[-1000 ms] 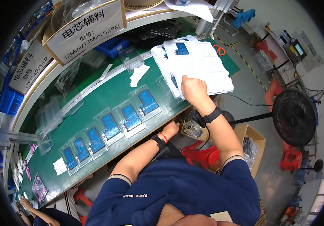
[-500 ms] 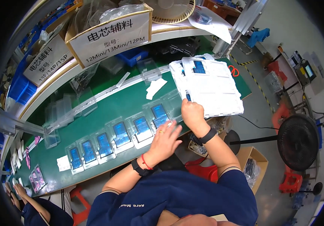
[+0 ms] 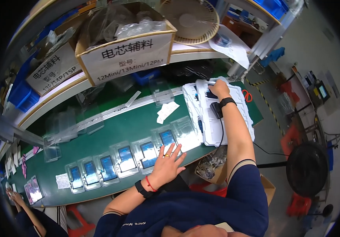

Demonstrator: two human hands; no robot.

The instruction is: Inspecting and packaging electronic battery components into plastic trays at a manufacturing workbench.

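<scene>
My right hand reaches over the far part of the stacked white plastic trays. Its fingers are bent down at a dark, flat phone battery, mostly hidden by the hand, so a firm grip cannot be made out. A black box with a cord hangs by that wrist. Spread fingers mark my left hand, which holds nothing and hovers at the near edge of a clear tray with a blue-filmed phone battery. Several more such batteries lie in clear trays in a row leftward.
Beside the white trays lie a clear tray, white paper slips and red-handled scissors. A shelf with cardboard boxes and a fan runs above the green table. Another person's hands are at far left.
My right hand has gone from the white trays' near left edge to their far part. My left hand stays open by the row. The view has shifted, showing more of the shelf.
</scene>
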